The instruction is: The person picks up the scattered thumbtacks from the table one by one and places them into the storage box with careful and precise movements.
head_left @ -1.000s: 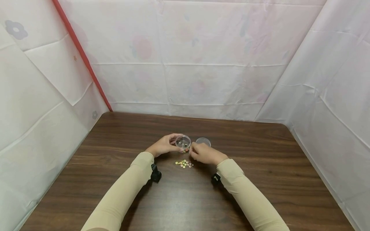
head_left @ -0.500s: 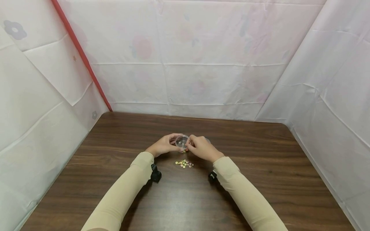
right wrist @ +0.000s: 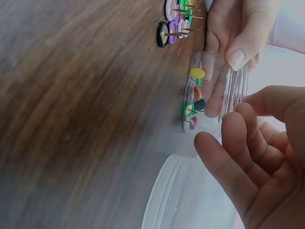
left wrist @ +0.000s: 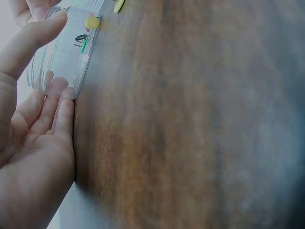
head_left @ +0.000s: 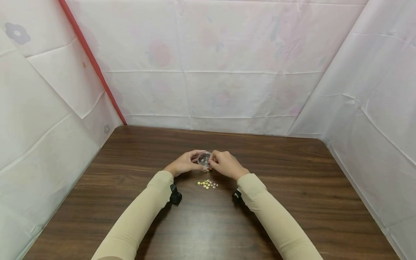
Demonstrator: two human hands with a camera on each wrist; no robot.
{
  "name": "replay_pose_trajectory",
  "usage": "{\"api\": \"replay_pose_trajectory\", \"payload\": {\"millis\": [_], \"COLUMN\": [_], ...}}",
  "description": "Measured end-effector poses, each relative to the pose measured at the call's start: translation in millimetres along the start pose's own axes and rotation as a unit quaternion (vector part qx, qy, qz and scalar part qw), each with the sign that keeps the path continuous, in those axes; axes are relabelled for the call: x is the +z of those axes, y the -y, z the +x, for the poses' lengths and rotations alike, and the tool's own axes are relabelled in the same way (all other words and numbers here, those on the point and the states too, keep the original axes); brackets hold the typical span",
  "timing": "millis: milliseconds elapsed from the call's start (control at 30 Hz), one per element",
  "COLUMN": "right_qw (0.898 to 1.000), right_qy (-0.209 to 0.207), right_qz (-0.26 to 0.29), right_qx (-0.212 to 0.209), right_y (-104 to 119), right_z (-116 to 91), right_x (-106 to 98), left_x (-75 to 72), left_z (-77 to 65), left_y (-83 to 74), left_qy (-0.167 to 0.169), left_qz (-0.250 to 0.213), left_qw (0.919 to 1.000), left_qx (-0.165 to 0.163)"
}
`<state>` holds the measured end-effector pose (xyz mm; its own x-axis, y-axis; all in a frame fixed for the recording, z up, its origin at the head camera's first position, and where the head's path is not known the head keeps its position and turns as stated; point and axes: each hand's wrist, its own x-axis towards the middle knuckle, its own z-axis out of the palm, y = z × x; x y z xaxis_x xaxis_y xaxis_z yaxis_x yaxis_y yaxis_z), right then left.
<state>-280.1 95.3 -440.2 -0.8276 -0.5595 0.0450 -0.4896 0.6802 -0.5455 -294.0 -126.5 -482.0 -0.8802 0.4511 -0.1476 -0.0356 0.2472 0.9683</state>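
head view: the left hand grips the clear tub on the bench; the right hand is at its rim, grip unclear. probably light, stiff, slippery; hold its sides.

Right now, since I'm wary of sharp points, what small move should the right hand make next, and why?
Probably part the right hand's fingertips over the clear container: they're at its rim, the left hand holds it, and tacks already lie inside. Whether those fingertips hold one is hidden. Other tacks sit outside, points up.
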Motion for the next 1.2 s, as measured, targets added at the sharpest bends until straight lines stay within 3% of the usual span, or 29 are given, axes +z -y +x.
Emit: {"api": "replay_pose_trajectory", "payload": {"millis": [333, 867, 1200], "right_qw": [1.000, 0.999, 0.999], "right_qy": [0.014, -0.029, -0.024], "right_qz": [-0.002, -0.009, -0.024], "right_qx": [0.013, -0.015, -0.020], "right_y": [2.6, 1.0, 1.4], "right_z": [1.6, -3.5, -13.2], "right_x": [-1.1, -5.2, -6.7], "left_x": [-0.4, 0.0, 0.0], "left_z": [0.1, -2.4, -1.8], "left_y": [1.2, -0.5, -0.5], "left_qy": [0.003, -0.004, 0.001], "left_qz": [0.004, 0.015, 0.011], "left_qw": [1.0000, 0.9999, 0.9999], "left_qx": [0.004, 0.001, 0.003]}}
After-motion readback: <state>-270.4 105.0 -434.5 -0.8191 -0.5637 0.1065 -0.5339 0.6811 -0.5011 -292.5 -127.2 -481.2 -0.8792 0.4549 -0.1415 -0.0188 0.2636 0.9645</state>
